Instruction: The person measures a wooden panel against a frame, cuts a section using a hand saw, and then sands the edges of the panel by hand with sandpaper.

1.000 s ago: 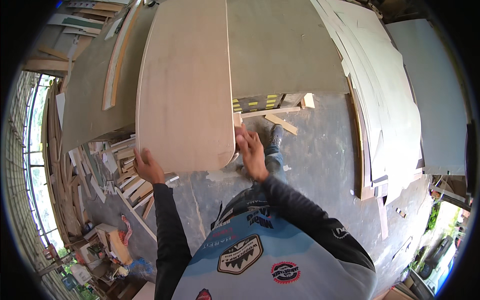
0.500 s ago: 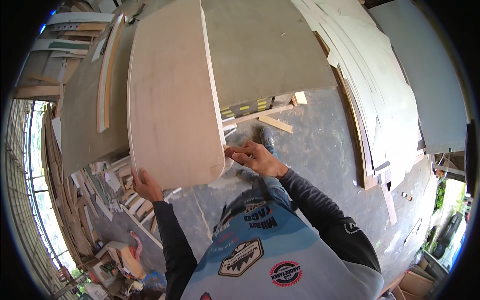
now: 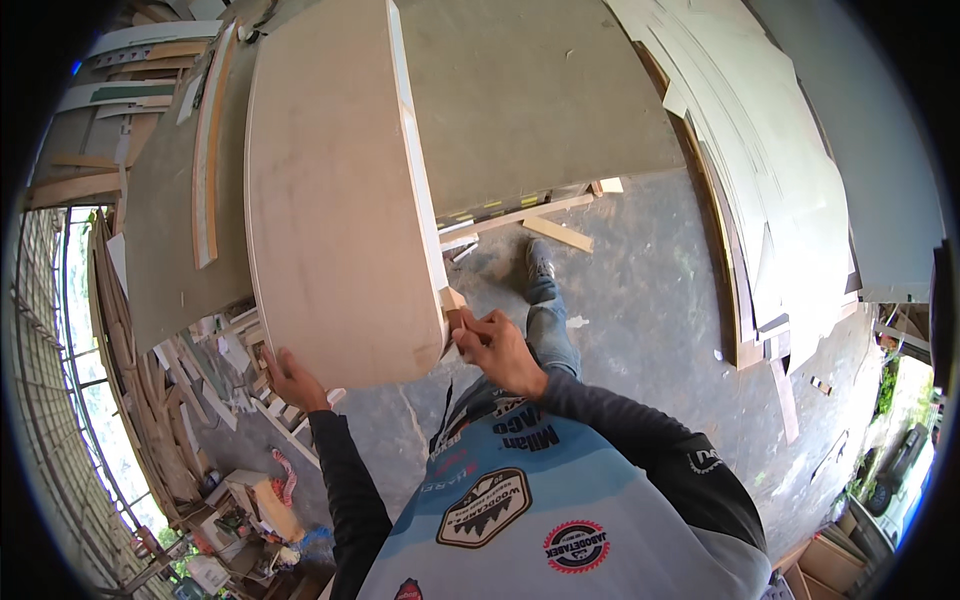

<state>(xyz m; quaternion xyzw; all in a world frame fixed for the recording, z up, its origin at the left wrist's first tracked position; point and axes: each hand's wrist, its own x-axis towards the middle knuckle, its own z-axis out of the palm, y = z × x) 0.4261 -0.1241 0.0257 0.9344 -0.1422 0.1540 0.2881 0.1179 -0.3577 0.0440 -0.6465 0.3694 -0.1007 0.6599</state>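
Observation:
A long, pale wooden panel with rounded near corners and a light edge strip lies lengthwise on the worktable, its near end jutting toward me. My left hand grips the panel's near left corner, fingers at its side edge. Between the thumb and fingers of my right hand is a small reddish-brown piece that looks like folded sandpaper. It is against the panel's edge by the near right corner, where a pale wood piece sticks out. The ends of my right fingers are partly hidden.
The grey-brown tabletop extends right of the panel, and a thin wooden strip lies on its left. Stacked white sheets stand at right. Wood offcuts pile up at lower left. A loose board lies on the concrete floor.
My right hand, with the sandpaper, has shifted slightly left and down around the panel's near right corner. My left hand keeps its hold. The view has tilted slightly, and one leg shows more.

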